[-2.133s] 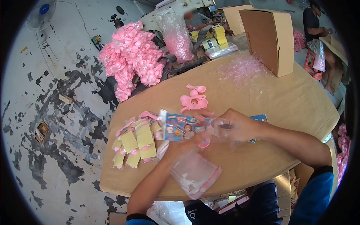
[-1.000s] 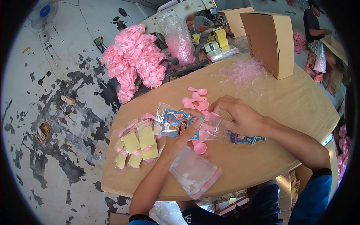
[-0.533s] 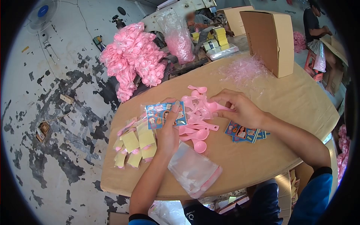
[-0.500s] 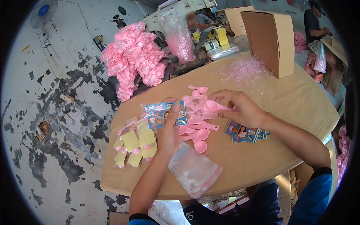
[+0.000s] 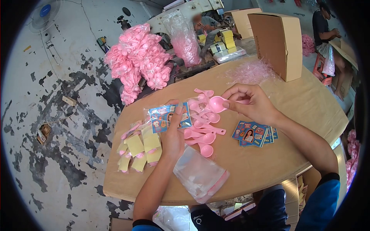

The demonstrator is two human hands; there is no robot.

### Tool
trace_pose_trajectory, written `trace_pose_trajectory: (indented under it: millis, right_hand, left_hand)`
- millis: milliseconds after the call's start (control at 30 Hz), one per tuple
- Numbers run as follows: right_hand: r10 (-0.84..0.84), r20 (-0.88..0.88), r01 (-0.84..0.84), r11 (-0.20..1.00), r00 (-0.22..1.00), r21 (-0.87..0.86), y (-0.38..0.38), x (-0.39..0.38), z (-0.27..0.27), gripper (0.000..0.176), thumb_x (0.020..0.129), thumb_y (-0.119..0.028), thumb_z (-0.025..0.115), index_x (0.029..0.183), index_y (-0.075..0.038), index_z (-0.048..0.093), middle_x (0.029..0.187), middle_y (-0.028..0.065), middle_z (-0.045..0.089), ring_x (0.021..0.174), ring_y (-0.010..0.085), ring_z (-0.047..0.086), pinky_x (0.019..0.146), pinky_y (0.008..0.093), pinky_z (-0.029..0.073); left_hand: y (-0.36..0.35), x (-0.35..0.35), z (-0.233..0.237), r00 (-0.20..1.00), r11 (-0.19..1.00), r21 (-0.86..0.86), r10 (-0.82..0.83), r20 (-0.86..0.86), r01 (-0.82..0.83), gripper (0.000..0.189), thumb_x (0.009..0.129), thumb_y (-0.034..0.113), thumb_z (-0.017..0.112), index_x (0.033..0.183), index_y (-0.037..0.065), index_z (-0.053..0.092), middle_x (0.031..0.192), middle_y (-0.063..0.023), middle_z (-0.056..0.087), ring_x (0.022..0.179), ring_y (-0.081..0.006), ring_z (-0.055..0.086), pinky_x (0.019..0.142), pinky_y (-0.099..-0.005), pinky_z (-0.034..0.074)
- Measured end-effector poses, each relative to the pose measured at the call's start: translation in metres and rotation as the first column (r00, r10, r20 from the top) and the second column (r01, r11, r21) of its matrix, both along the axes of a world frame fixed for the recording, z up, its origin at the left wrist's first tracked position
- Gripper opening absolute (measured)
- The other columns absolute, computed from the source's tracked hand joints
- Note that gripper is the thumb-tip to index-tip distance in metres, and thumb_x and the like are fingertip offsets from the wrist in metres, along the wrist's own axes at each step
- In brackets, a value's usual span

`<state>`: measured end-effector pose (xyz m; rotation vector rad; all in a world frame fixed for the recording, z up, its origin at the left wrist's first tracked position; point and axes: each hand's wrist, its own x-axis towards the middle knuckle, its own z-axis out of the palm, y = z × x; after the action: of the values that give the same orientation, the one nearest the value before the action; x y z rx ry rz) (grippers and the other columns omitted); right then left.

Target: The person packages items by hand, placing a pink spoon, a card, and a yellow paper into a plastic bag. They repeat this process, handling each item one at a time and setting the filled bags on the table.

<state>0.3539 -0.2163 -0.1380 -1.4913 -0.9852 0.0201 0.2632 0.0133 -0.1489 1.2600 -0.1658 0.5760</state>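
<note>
My left hand [image 5: 175, 138] is closed on a blue printed card [image 5: 158, 118], its thumb across the front, with clear plastic showing at the card's left edge. In my right hand [image 5: 256, 106] a pink spoon [image 5: 217, 104] is pinched by the handle, its bowl pointing left over a pile of loose pink spoons [image 5: 206, 138]. Below the pile lies a stack of clear plastic bags [image 5: 198, 173]. Filled bags with yellow cards [image 5: 135, 145] sit left of my left hand. More blue cards [image 5: 249, 133] are fanned out under my right forearm.
A big heap of bagged pink spoons [image 5: 138, 57] stands beyond the table's far left edge. Shredded pink plastic [image 5: 254, 72] lies near a tall cardboard box [image 5: 273, 46]. Two other people are in the background, one behind the yellow card stacks [image 5: 228, 38], one at the far right.
My right hand has lifted slightly up and to the right, carrying the pink spoon clear of the pile. My left hand and the card have hardly moved.
</note>
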Motion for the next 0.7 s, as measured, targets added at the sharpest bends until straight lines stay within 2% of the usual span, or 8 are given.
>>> trace_pose_trajectory:
  millis: [133, 233, 333, 400, 467, 567, 667, 700]
  right_hand:
    - [0.03, -0.05, -0.031, 1.0, 0.998, -0.004, 0.001, -0.005, 0.001, 0.024, 0.091, -0.011, 0.067, 0.112, 0.001, 0.065, 0.085, 0.0025, 0.069, 0.078, 0.0022, 0.058, 0.069, 0.0195, 0.048]
    - [0.069, -0.099, -0.068, 0.998, 0.993, 0.007, 0.002, -0.009, 0.001, 0.028, 0.092, -0.012, 0.066, 0.116, 0.001, 0.064, 0.092, 0.005, 0.07, 0.083, 0.0045, 0.06, 0.074, 0.0207, 0.05]
    - [0.097, -0.141, -0.113, 0.987, 0.985, -0.113, -0.001, -0.006, 0.002, 0.033, 0.092, -0.013, 0.066, 0.122, 0.001, 0.061, 0.103, 0.008, 0.07, 0.091, 0.0073, 0.062, 0.079, 0.0225, 0.051]
    - [0.143, -0.106, -0.155, 0.981, 0.984, -0.118, 0.0, -0.006, -0.002, 0.036, 0.092, -0.012, 0.065, 0.125, 0.001, 0.06, 0.108, 0.0095, 0.069, 0.096, 0.0083, 0.062, 0.081, 0.0235, 0.052]
    - [0.213, 0.005, -0.213, 0.977, 0.977, -0.006, 0.007, -0.009, -0.01, 0.038, 0.091, -0.012, 0.066, 0.126, 0.001, 0.059, 0.11, 0.0103, 0.069, 0.1, 0.0083, 0.061, 0.081, 0.024, 0.052]
    - [0.276, 0.023, -0.277, 0.957, 0.961, 0.084, 0.008, -0.019, -0.006, 0.04, 0.091, -0.012, 0.067, 0.127, 0.001, 0.059, 0.113, 0.0121, 0.068, 0.104, 0.0095, 0.06, 0.083, 0.0271, 0.052]
    - [0.251, -0.064, -0.242, 0.962, 0.966, 0.125, 0.009, -0.028, -0.002, 0.035, 0.09, -0.012, 0.067, 0.122, 0.002, 0.061, 0.109, 0.0095, 0.069, 0.101, 0.0086, 0.061, 0.081, 0.0274, 0.052]
    - [0.166, -0.033, -0.164, 0.984, 0.986, 0.067, 0.008, -0.027, -0.001, 0.032, 0.09, -0.011, 0.066, 0.119, 0.001, 0.062, 0.108, 0.0082, 0.069, 0.099, 0.0083, 0.062, 0.08, 0.0269, 0.052]
  left_hand:
    - [0.0, -0.002, 0.001, 0.998, 0.997, 0.051, -0.053, -0.029, 0.055, 0.039, 0.096, 0.022, 0.059, 0.13, 0.009, 0.044, 0.107, -0.008, 0.059, 0.098, -0.0171, 0.061, 0.085, -0.0397, 0.054]
    - [-0.01, -0.005, 0.002, 0.996, 0.995, -0.024, -0.094, -0.013, 0.093, 0.037, 0.093, 0.015, 0.065, 0.125, 0.004, 0.049, 0.107, -0.0041, 0.059, 0.098, -0.0099, 0.058, 0.082, -0.0281, 0.051]
    - [-0.016, -0.006, 0.004, 0.991, 0.992, 0.02, -0.121, -0.049, 0.122, 0.037, 0.094, 0.015, 0.064, 0.125, 0.004, 0.048, 0.109, -0.005, 0.059, 0.099, -0.0105, 0.058, 0.084, -0.028, 0.051]
    - [-0.015, -0.004, -0.001, 0.995, 0.989, 0.112, -0.086, -0.052, 0.091, 0.035, 0.095, 0.012, 0.06, 0.128, 0.007, 0.045, 0.109, -0.0057, 0.059, 0.103, -0.0128, 0.058, 0.089, -0.0313, 0.051]
    - [-0.015, -0.004, -0.006, 0.997, 0.985, 0.157, -0.069, -0.046, 0.075, 0.036, 0.096, 0.009, 0.058, 0.129, 0.009, 0.043, 0.111, -0.0059, 0.058, 0.105, -0.0136, 0.058, 0.092, -0.0323, 0.051]
    - [-0.02, -0.005, -0.006, 0.996, 0.982, 0.166, -0.088, -0.03, 0.092, 0.04, 0.095, 0.007, 0.058, 0.132, 0.009, 0.041, 0.114, -0.0058, 0.057, 0.108, -0.0134, 0.057, 0.093, -0.0313, 0.05]
    - [-0.026, -0.008, -0.002, 0.994, 0.976, 0.193, -0.099, -0.035, 0.104, 0.043, 0.096, 0.009, 0.058, 0.135, 0.009, 0.038, 0.117, -0.0065, 0.055, 0.11, -0.0153, 0.057, 0.091, -0.0329, 0.052]
    - [-0.025, -0.008, -0.005, 0.994, 0.972, 0.213, -0.096, -0.043, 0.103, 0.043, 0.097, 0.011, 0.057, 0.135, 0.009, 0.037, 0.118, -0.0067, 0.054, 0.11, -0.0166, 0.057, 0.09, -0.0339, 0.052]
